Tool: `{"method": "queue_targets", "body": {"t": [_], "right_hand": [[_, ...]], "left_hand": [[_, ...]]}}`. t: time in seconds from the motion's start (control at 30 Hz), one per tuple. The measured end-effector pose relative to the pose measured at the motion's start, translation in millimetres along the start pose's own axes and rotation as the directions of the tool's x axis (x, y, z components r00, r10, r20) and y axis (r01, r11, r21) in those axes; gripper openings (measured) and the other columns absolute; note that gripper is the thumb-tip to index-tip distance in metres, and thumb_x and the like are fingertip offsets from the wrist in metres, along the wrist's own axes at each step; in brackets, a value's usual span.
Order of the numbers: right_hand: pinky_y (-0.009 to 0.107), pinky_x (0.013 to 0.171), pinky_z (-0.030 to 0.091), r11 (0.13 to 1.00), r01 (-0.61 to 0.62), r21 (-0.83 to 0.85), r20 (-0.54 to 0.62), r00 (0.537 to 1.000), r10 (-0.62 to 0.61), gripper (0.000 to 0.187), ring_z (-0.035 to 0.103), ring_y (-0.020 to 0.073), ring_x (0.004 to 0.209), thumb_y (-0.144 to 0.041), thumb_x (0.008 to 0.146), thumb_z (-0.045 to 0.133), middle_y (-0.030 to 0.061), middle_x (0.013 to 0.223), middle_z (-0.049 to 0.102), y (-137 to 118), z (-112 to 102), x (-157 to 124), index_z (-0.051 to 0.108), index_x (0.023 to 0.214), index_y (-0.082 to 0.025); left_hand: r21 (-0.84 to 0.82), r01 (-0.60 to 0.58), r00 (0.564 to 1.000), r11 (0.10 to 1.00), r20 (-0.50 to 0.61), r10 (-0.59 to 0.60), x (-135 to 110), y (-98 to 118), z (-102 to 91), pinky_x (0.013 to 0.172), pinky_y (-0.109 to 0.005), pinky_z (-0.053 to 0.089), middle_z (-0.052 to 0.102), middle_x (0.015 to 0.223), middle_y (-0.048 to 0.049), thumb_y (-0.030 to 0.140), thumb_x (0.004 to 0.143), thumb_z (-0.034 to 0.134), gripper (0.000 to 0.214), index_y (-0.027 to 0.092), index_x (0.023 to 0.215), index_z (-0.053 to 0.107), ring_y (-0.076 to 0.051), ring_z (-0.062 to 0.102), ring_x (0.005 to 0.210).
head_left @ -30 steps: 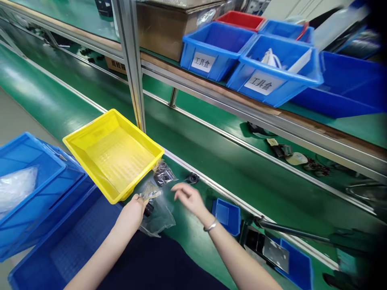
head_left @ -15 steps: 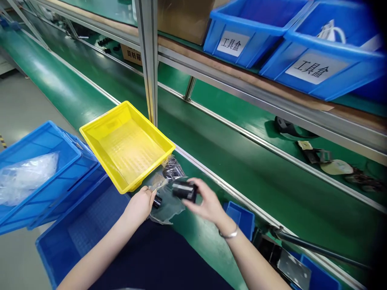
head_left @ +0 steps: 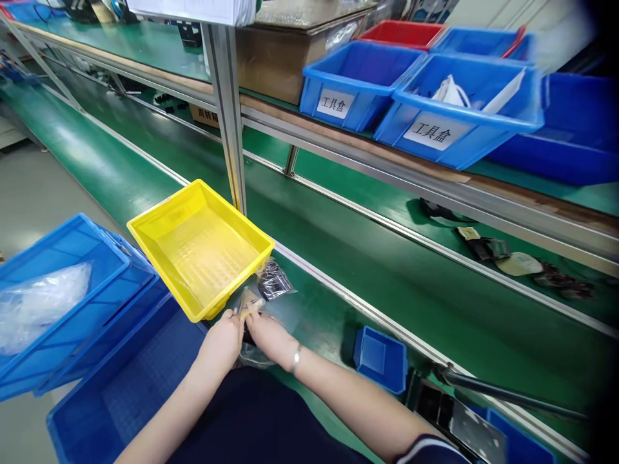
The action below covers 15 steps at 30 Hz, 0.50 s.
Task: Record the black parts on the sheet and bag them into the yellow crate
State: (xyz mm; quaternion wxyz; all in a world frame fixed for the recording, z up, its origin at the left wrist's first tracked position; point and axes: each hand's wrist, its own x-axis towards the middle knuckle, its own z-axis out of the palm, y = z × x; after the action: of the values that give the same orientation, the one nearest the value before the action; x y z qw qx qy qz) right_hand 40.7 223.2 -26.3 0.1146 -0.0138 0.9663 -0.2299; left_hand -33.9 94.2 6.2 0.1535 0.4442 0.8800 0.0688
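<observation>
Pinching a clear plastic bag (head_left: 256, 356), the left fingers (head_left: 236, 317) are nearly closed; the right fingers (head_left: 250, 321) curl against it, grip unclear.

The left hand (head_left: 226, 338) has a clear plastic bag (head_left: 255, 355) in its grip; the right hand (head_left: 271, 339) meets it at the bag's top. Just beyond, on the green bench (head_left: 316, 309), a packet of dark parts (head_left: 274, 281) lies beside a yellow tray (head_left: 203, 248). A small blue bin (head_left: 376, 356) stands to the right.

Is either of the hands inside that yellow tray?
No, the left hand and right hand are close together at a plastic bag, outside the yellow tray.
</observation>
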Motion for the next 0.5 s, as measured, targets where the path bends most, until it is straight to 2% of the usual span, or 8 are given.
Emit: {"method": "queue_targets", "body": {"t": [0.07,0.1,0.17,0.2,0.27,0.33,0.4,0.5], "right_hand": [[0.022,0.080,0.053,0.975,0.154,0.160,0.048,0.985,-0.164,0.019,0.066,0.0131,0.083,-0.013,0.084,0.052,0.0052,0.101,0.070,7,-16,-16,0.068,0.093,-0.018],[0.020,0.083,0.051,0.953,0.147,0.263,0.028,0.987,-0.160,0.017,0.066,0.0113,0.084,-0.014,0.083,0.053,0.0005,0.094,0.071,16,-24,-20,0.069,0.086,-0.021],[0.020,0.090,0.047,0.908,-0.030,0.417,-0.065,0.996,0.063,0.024,0.063,0.0101,0.091,-0.014,0.086,0.046,-0.0018,0.093,0.070,42,-35,-16,0.069,0.088,-0.023],[0.023,0.095,0.045,0.886,-0.168,0.432,-0.112,0.965,0.238,0.029,0.061,0.0118,0.100,-0.015,0.088,0.041,0.0013,0.103,0.068,58,-37,-8,0.067,0.098,-0.022],[0.036,0.105,0.039,0.838,-0.356,0.414,-0.142,0.884,0.446,0.040,0.051,0.0205,0.122,-0.021,0.090,0.042,0.0129,0.131,0.055,90,-31,17,0.053,0.127,-0.015],[0.050,0.104,0.038,0.780,-0.482,0.399,-0.094,0.824,0.558,0.082,0.039,0.0339,0.133,-0.035,0.076,0.067,0.0216,0.148,0.035,113,-14,45,0.030,0.146,-0.014],[0.057,0.101,0.038,0.736,-0.561,0.379,-0.052,0.781,0.622,0.117,0.035,0.0413,0.134,-0.042,0.060,0.081,0.0247,0.150,0.027,124,6,68,0.013,0.152,-0.017],[0.056,0.100,0.038,0.716,-0.606,0.347,-0.074,0.744,0.664,0.120,0.041,0.0404,0.127,-0.048,0.062,0.078,0.0232,0.141,0.035,124,30,84,0.005,0.153,-0.018]], "left_hand": [[0.007,0.068,0.998,0.998,-0.002,-0.068,-2,-9,-3.9,0.082,-0.034,0.054,0.066,0.090,-0.0139,0.020,0.099,0.030,0.038,0.010,0.093,0.066,-0.023,0.065,0.090],[0.005,0.103,0.995,0.995,0.007,-0.103,-3,-12,-5.9,0.079,-0.034,0.054,0.065,0.088,-0.0130,0.022,0.100,0.029,0.039,0.011,0.089,0.066,-0.023,0.065,0.086],[-0.014,0.162,0.987,0.987,0.027,-0.161,-5,-15,-9.0,0.077,-0.034,0.054,0.064,0.087,-0.0118,0.026,0.100,0.028,0.043,0.012,0.084,0.065,-0.022,0.065,0.081],[-0.030,0.175,0.984,0.984,0.033,-0.174,-6,-15,-9.8,0.078,-0.035,0.054,0.064,0.087,-0.0115,0.028,0.101,0.027,0.044,0.012,0.084,0.065,-0.022,0.065,0.081],[-0.061,0.166,0.986,0.984,0.038,-0.164,-6,-10,-10.4,0.082,-0.034,0.053,0.064,0.090,-0.0115,0.027,0.101,0.028,0.043,0.012,0.086,0.065,-0.022,0.065,0.087],[-0.085,0.153,0.988,0.985,0.037,-0.150,-5,-5,-10.3,0.086,-0.035,0.052,0.065,0.094,-0.0121,0.026,0.101,0.028,0.041,0.012,0.090,0.066,-0.022,0.065,0.092],[-0.105,0.166,0.986,0.981,0.043,-0.162,-4,-1,-10.7,0.087,-0.036,0.052,0.065,0.096,-0.0126,0.024,0.100,0.029,0.040,0.011,0.093,0.066,-0.023,0.065,0.093],[-0.120,0.213,0.977,0.970,0.052,-0.208,-2,1,-12.2,0.087,-0.036,0.052,0.064,0.095,-0.0125,0.024,0.100,0.028,0.041,0.010,0.091,0.066,-0.023,0.065,0.092]]}}
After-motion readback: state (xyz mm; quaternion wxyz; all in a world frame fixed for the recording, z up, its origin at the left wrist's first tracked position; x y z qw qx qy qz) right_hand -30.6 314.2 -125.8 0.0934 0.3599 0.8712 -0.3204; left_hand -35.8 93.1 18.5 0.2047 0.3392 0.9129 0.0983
